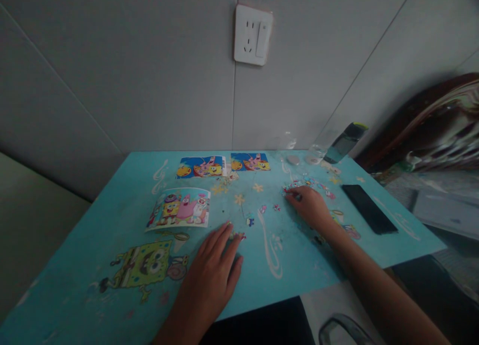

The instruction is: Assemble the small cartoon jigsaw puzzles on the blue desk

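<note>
Gray wall panels (pixel 149 86) stand at twelve o'clock beyond a turquoise, cartoon-printed tabletop (pixel 119 205), where we reach among small colorful pieces (pixel 250 219). On our right hand (pixel 310 203), thumb and index finger come together at ten o'clock, over the near edge of a pile of pieces (pixel 307 181); we cannot tell whether they pinch one. Our left hand (pixel 211 267) lies palm down, fingers slightly apart and thumb held away, its tips just beside more pieces at one o'clock; whether they touch is unclear. Farther out at two o'clock from that hand, two loose pieces lie near each other. At its eleven o'clock sits a curled picture sheet (pixel 183 210) of cartoon characters; toward twelve and one, two blue picture cards (pixel 250 162) lie near the wall. At three o'clock from our right hand rests a black phone-like slab (pixel 368 209); at one leans a dark bottle (pixel 344 143). Above everything, at twelve, we see a white socket (pixel 253 35).
</note>
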Demonstrator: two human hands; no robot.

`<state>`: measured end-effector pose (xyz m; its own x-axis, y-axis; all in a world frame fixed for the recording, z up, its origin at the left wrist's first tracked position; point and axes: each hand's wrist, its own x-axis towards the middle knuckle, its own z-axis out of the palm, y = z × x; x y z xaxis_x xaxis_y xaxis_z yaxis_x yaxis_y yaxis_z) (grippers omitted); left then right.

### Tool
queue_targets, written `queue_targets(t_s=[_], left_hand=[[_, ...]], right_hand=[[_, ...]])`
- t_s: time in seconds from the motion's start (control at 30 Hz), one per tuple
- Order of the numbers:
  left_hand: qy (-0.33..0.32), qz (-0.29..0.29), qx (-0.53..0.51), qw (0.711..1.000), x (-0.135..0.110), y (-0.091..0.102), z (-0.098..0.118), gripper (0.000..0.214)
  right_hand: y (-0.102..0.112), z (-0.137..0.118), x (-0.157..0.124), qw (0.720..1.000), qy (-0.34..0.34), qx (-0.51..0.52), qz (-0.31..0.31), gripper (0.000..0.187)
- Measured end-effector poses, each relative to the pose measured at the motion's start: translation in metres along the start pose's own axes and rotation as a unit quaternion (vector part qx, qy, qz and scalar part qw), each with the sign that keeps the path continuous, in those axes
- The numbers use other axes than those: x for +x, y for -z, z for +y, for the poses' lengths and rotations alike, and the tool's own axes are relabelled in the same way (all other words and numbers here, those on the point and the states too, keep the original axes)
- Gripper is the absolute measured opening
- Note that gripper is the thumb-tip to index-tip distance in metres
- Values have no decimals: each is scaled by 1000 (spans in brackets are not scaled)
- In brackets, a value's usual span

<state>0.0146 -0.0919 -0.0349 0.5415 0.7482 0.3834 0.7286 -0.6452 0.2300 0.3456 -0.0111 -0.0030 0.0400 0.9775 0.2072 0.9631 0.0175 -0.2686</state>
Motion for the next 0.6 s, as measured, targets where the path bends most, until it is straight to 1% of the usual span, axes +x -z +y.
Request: queue_targets(t_s=[0.13,0.27,0.43,0.6], left_hand=[[-3,6,-3,1000,0,0,0,41],[2,4,-9,1000,1,4,1,43],[3,-6,-16,1000,3,8,3,41],[13,-14,-15,1000,3,9,5,38]], right_hand=[[-2,-9,1,999,22,-41,-5,27],[-6,-18,-1,997,40,-65,10,27],[-8,-14,-8,996,73,-51,11,23],[-11,-3,-9,991,136,11,-4,19]])
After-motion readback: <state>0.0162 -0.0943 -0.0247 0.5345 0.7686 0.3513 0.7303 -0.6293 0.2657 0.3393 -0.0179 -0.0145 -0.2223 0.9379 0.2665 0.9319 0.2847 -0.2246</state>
